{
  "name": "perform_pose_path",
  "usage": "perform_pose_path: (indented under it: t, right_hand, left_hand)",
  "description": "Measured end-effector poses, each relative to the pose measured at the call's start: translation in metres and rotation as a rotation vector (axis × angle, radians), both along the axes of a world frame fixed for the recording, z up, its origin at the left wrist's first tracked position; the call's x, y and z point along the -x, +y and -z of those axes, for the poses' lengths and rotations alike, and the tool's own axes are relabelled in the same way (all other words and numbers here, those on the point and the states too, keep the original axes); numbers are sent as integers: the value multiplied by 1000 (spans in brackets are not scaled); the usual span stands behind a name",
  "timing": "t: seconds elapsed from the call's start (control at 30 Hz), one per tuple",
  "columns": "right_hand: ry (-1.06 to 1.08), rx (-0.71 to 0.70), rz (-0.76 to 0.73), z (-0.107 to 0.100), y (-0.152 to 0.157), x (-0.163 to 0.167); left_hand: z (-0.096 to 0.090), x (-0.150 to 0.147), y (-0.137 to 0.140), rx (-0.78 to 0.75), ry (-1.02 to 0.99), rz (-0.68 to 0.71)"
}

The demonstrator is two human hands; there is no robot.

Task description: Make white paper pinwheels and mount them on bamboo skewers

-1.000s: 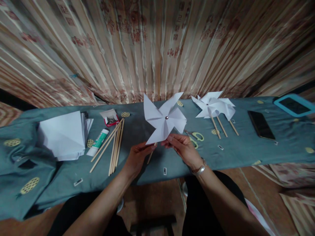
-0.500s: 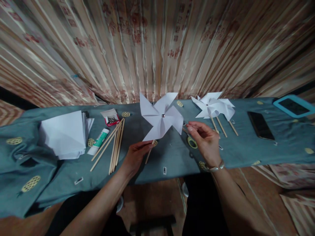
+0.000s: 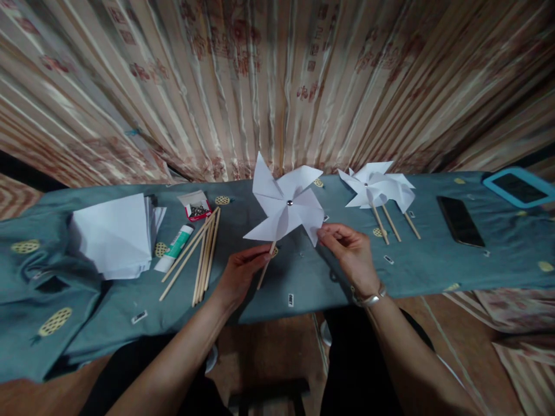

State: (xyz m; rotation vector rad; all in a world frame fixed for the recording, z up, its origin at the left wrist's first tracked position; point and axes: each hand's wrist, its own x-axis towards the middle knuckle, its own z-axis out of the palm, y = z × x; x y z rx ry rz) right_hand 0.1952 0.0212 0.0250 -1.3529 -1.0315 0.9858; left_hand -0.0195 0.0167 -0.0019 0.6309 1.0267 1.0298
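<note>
A white paper pinwheel point(image 3: 299, 199) with a shiny silver pin at its centre is held up over the table. My left hand point(image 3: 243, 271) is closed round its wooden stick point(image 3: 264, 271), just below the blades. At the lower right blade tip, the thumb and fingertips of my right hand point(image 3: 349, 251) are pinched together on the paper edge. Farther right lie finished-looking white pinwheels point(image 3: 375, 176) on wooden sticks, their blades overlapping.
To the left are a stack of white paper point(image 3: 113, 237), a glue stick point(image 3: 174, 248), several wooden sticks point(image 3: 203, 254) and a small open box of pins point(image 3: 197, 209). A black phone point(image 3: 459, 221) and a blue-framed device point(image 3: 518, 186) lie right on the green tablecloth point(image 3: 325, 300).
The pinwheel's blades have turned clockwise. My right hand has moved left to the blade tip, and the yellow-green ring beside it is now out of sight. My left hand keeps its place.
</note>
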Motion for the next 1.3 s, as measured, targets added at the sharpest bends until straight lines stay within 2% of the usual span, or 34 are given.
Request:
perform_pose_path:
  t: [0.17, 0.57, 1.03, 1.3]
  right_hand:
    - [80, 64, -69, 0, -3, 8]
    - [202, 96, -190, 7, -6, 21]
    - [354, 178, -263, 6, -7, 42]
    - [328, 175, -292, 8, -7, 49]
  left_hand:
    - [1, -1, -1, 13, 5, -3]
    - [2, -4, -1, 11, 15, -16]
    - [4, -6, -1, -46, 30, 27]
    - [8, -6, -3, -94, 23, 76]
